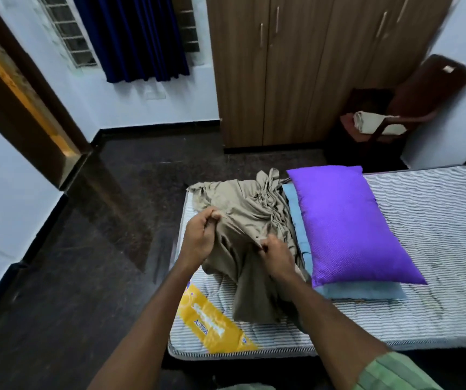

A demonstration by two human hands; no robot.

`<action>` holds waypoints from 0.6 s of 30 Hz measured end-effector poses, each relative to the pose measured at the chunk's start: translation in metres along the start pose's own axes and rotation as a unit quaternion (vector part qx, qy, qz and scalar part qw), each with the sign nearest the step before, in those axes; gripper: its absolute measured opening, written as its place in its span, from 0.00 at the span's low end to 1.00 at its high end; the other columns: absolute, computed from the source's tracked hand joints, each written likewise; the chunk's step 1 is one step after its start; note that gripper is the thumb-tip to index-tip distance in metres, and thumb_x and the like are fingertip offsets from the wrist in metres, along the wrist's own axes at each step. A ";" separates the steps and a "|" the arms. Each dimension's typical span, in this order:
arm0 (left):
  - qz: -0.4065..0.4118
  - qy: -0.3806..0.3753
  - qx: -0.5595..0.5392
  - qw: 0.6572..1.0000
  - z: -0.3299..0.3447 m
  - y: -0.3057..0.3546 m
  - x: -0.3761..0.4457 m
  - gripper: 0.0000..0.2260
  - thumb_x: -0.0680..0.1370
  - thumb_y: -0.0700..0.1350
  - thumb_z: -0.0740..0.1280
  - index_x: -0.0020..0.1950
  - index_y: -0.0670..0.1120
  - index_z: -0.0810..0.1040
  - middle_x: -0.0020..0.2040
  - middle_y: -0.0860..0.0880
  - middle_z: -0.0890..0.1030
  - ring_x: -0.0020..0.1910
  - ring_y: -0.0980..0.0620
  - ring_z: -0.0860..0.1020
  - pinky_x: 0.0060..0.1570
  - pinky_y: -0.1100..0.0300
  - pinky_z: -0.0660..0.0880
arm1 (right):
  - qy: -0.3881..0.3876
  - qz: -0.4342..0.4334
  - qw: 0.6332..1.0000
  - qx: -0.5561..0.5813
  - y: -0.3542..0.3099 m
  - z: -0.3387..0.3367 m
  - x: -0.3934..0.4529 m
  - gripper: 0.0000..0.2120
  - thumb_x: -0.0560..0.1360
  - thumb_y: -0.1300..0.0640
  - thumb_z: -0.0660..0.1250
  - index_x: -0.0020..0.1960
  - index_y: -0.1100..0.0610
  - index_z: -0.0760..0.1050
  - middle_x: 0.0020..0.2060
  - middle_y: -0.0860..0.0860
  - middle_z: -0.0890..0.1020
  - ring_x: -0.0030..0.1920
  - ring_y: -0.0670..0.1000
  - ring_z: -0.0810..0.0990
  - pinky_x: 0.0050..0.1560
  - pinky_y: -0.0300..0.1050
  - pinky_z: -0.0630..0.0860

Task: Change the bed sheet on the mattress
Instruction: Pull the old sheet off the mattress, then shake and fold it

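Note:
A crumpled tan bed sheet (250, 212) lies bunched on the left end of a bare striped mattress (434, 226). My left hand (198, 237) pinches a fold of the sheet near its left edge. My right hand (276, 254) grips the sheet a little to the right, and cloth hangs down between the two hands. A purple pillow (347, 223) rests on a light blue pillow (366, 289) just right of the sheet. A yellow label (212, 325) covers the mattress's near left corner.
A folded beige cloth (372, 123) sits on a dark red chair (423, 94) at the back right. A wooden wardrobe (296, 71) stands behind the bed. Dark floor (85, 263) spreads to the left, with a doorway (23, 91) and a blue curtain (136, 35).

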State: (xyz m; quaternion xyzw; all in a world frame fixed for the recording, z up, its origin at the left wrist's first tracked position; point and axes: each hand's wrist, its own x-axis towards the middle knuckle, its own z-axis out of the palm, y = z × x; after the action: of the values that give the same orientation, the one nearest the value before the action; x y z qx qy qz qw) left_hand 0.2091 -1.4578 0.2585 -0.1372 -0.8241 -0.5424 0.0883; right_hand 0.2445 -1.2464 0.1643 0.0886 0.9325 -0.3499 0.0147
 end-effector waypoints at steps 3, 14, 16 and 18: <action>-0.006 0.097 -0.023 0.995 -0.028 -0.011 0.020 0.15 0.85 0.48 0.59 0.40 0.43 0.73 0.35 0.46 0.74 0.37 0.57 0.70 0.40 0.49 0.72 | 0.014 0.061 0.997 0.038 0.018 -0.002 0.004 0.11 0.72 0.48 0.68 0.41 0.57 0.79 0.43 0.52 0.82 0.48 0.58 0.82 0.47 0.51 0.77; 0.009 -0.090 0.091 0.992 -0.034 -0.002 0.026 0.06 0.84 0.43 0.64 0.53 0.51 0.81 0.48 0.57 0.84 0.49 0.58 0.80 0.53 0.54 0.77 | 0.085 0.045 0.960 0.264 -0.004 -0.060 -0.014 0.17 0.71 0.42 0.69 0.35 0.53 0.70 0.35 0.48 0.73 0.36 0.43 0.71 0.43 0.47 0.67; -0.005 -0.101 0.045 0.994 -0.010 0.006 0.018 0.06 0.84 0.44 0.65 0.56 0.52 0.80 0.50 0.55 0.84 0.50 0.58 0.81 0.55 0.51 0.78 | 0.066 -0.001 0.962 0.266 -0.007 -0.053 -0.013 0.21 0.72 0.39 0.61 0.38 0.59 0.73 0.40 0.54 0.76 0.44 0.51 0.74 0.51 0.52 0.69; -0.008 -0.139 0.025 0.990 0.015 0.008 0.009 0.08 0.81 0.49 0.67 0.61 0.54 0.78 0.53 0.56 0.84 0.50 0.57 0.82 0.53 0.50 0.79 | 0.044 0.002 0.968 0.248 -0.012 -0.044 -0.014 0.21 0.75 0.42 0.56 0.42 0.60 0.72 0.44 0.57 0.77 0.49 0.56 0.75 0.57 0.59 0.71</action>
State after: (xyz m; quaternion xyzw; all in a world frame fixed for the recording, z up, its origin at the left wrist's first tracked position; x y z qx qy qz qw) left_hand 0.2033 -1.4401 0.2622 -0.2025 -0.8427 -0.4980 -0.0277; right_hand 0.2572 -1.2282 0.2067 0.1070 0.8162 -0.5658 -0.0478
